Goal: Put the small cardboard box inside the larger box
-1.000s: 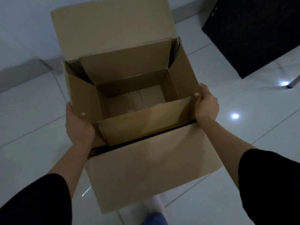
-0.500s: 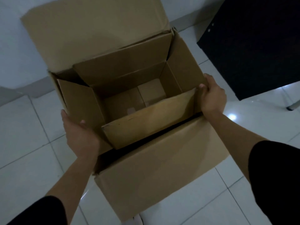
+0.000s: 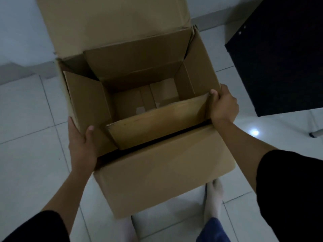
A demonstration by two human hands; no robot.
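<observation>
One open brown cardboard box (image 3: 164, 173) fills the middle of the view, held above the tiled floor. Its far flap stands up and its near flap hangs down toward me. My left hand (image 3: 82, 144) grips the left wall, thumb over the folded side flap. My right hand (image 3: 224, 106) grips the right wall at the near corner, thumb on the inner flap. The inside (image 3: 139, 103) is bare apart from a small pale scrap on the bottom. No second box is in view, so I cannot tell whether this is the small one or the larger one.
A black piece of furniture (image 3: 283, 49) stands at the upper right, with a metal leg (image 3: 316, 133) on the floor beside it. A white wall with a grey baseboard (image 3: 26, 69) runs behind the box. My feet (image 3: 214, 194) show under the box on the white tiles.
The box has come nearer and sits lower in the view. My left thumb has hooked over the left flap. My feet have come into sight beneath the box.
</observation>
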